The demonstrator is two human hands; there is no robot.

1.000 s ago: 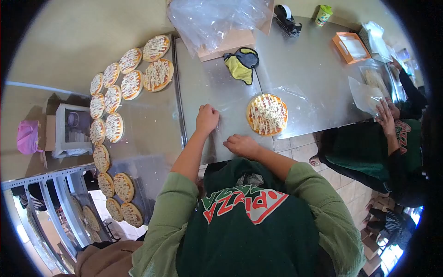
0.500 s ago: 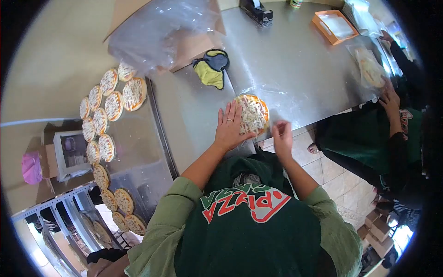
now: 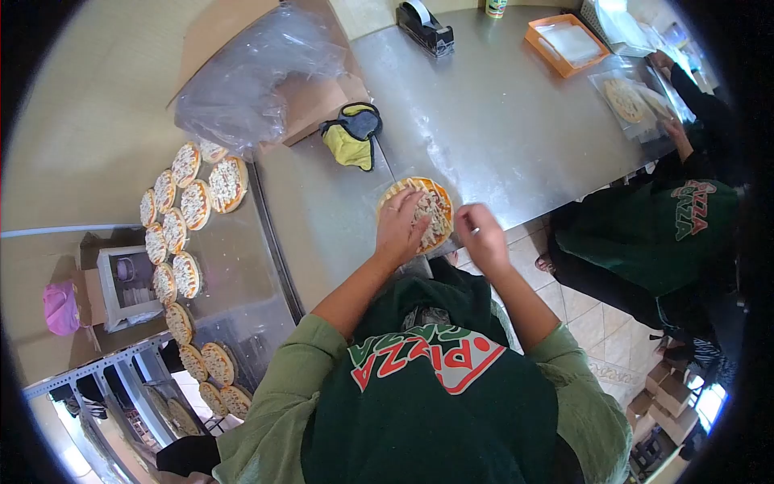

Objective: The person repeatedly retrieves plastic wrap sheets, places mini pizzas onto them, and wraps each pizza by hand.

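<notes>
A small pizza (image 3: 438, 211) topped with shredded cheese lies near the front edge of the steel table, with clear plastic partly visible around it. My left hand (image 3: 397, 232) rests on its left side, fingers laid over the topping and thumb apart. Just right of the pizza, my right hand (image 3: 482, 235) hovers with its fingers curled together. A small white spot shows at these fingers; I cannot make out what it is.
Several topped pizzas (image 3: 196, 204) stand along the left counter. A yellow and grey cloth item (image 3: 352, 139), a carton with plastic (image 3: 318, 109), a tape dispenser (image 3: 427, 32) and an orange tray (image 3: 567, 47) lie beyond. At right, a co-worker's hand (image 3: 676, 133) touches a bagged pizza (image 3: 625, 101).
My left hand's fingers have bent further over the pizza, which sits slightly more to the left in view. My right hand has curled beside it. The co-worker's bagged pizza lies flatter.
</notes>
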